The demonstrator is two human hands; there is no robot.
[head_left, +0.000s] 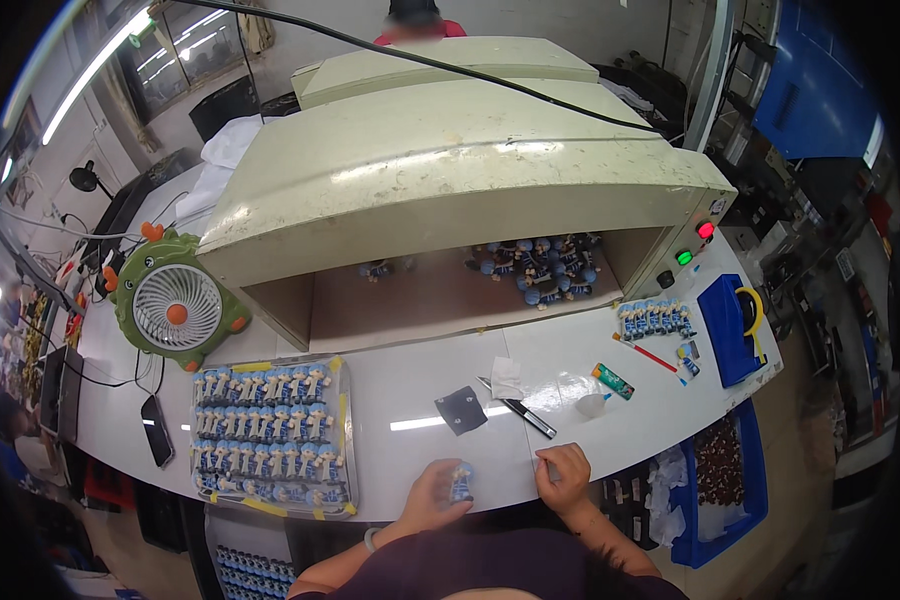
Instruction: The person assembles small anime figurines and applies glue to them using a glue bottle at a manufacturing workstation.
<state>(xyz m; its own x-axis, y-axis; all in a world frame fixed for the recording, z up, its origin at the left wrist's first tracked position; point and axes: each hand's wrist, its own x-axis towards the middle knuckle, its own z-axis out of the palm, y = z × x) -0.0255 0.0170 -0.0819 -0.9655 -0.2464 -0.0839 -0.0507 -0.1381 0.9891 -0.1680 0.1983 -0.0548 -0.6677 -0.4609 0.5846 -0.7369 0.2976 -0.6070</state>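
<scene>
The left hand (pixel 432 497) holds a figurine (pixel 461 482) clamped between its fingers. The right hand (pixel 565 477), apart from it, curls over the tabletop (pixel 390 450); whether its fingers meet is unclear.

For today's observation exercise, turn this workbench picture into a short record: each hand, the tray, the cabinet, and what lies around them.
Left hand: holds a blue-and-white figurine
Right hand: at the near table edge, no object visible in it
Tray: left of the hands, four rows of similar figurines
Cabinet: cream, more figurines inside
Middle: dark square piece, white paper, knife
Right: row of figurines, red stick, blue bin
Left: green fan, phone
</scene>
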